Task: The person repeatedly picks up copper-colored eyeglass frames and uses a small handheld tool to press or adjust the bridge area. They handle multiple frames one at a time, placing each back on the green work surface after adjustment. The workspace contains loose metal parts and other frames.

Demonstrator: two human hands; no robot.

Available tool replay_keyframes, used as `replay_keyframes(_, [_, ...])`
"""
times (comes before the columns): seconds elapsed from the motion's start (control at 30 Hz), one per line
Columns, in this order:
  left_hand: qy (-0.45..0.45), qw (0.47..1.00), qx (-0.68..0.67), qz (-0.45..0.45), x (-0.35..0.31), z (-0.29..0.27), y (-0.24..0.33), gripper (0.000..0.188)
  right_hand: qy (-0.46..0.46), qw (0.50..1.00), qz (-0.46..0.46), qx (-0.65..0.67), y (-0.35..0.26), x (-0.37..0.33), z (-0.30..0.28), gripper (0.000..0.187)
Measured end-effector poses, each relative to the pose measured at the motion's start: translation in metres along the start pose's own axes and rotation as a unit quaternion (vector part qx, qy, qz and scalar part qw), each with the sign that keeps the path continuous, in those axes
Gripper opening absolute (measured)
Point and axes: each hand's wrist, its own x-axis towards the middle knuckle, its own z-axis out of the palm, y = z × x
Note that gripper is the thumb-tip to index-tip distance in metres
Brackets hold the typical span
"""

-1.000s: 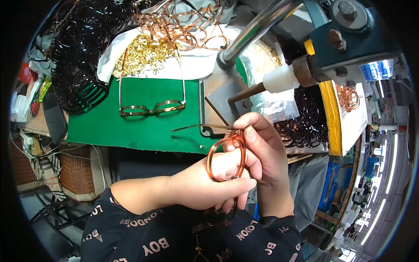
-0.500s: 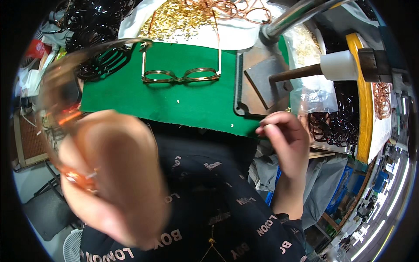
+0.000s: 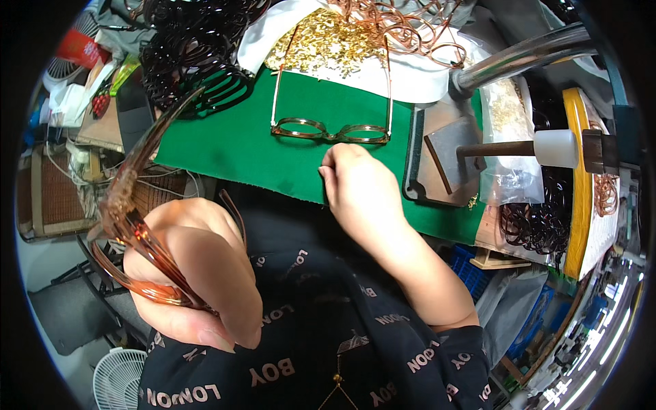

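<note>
My left hand (image 3: 208, 263) is raised close to the camera, its fingers wrapped round a translucent brown eyeglass frame (image 3: 160, 290). One temple of that frame points up and away past the mat's left edge. My right hand (image 3: 362, 188) lies at the near part of the green mat (image 3: 232, 147), thumb and fingertips pressed together and pointing left. What it pinches, if anything, is hidden. Just beyond its knuckles a second pair of eyeglasses (image 3: 330, 137) rests on the mat, temples stretching away toward a pile of small gold metal parts (image 3: 328, 44).
Right of the mat stands a metal base plate (image 3: 447, 160) with a steel post (image 3: 526, 58) and a horizontal rod with a white sleeve (image 3: 555, 148). Dark frames (image 3: 198, 48) heap up at far left, copper-brown ones (image 3: 410, 31) at the back. A plastic bag (image 3: 509, 167) lies at right.
My right hand has moved left over the mat, from beside the base plate to just below the eyeglasses. My left hand still grips its frame. The whole view has shifted.
</note>
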Motion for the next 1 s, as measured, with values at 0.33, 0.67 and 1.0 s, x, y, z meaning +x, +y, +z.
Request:
replay_keyframes(0.33, [-0.026, 0.997, -0.061, -0.045, 0.011, -0.008, -0.022, 0.011, 0.009, 1.0, -0.03, -0.002, 0.031, -0.041, -0.017, 0.009])
replay_keyframes(0.67, [-0.035, 0.995, -0.07, -0.068, 0.02, 0.001, -0.037, 0.017, 0.093, 0.992, -0.066, -0.06, 0.116, -0.116, -0.059, 0.018])
replay_keyframes(1.0, [-0.027, 0.955, -0.085, -0.284, 0.037, 0.042, -0.054, 0.026, 0.187, 0.941, 0.249, 0.135, 0.127, -0.141, -0.094, 0.007])
